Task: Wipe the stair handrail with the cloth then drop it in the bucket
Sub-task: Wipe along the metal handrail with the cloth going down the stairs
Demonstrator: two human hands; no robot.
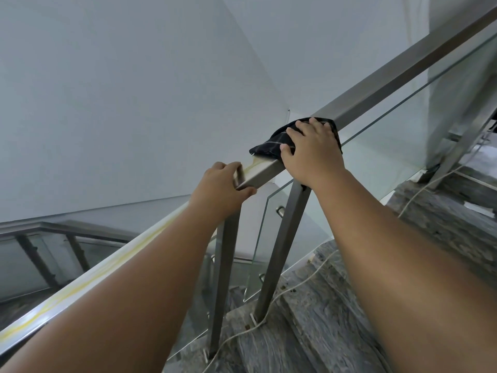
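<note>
Item: dark cloth (pixel 271 146), bunched on top of the handrail (pixel 376 90) just above a post, pressed down by the right hand (pixel 312 152) with fingers spread flat; the left hand (pixel 217 189) curls round the rail just below it. Status: wiping looks under way, not finished (yellowish streaks (pixel 150 238) show on the lower stretch), and the drop is not yet done, no bucket in view. Orientation: the rail's long axis climbs from lower left to upper right; the cloth's loose corner points left.

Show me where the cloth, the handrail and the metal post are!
cloth (pixel 269 148), head view, its loose dark corner.
handrail (pixel 403 68), head view, bare upper stretch.
post (pixel 282 251), head view, middle of its shaft.
</note>
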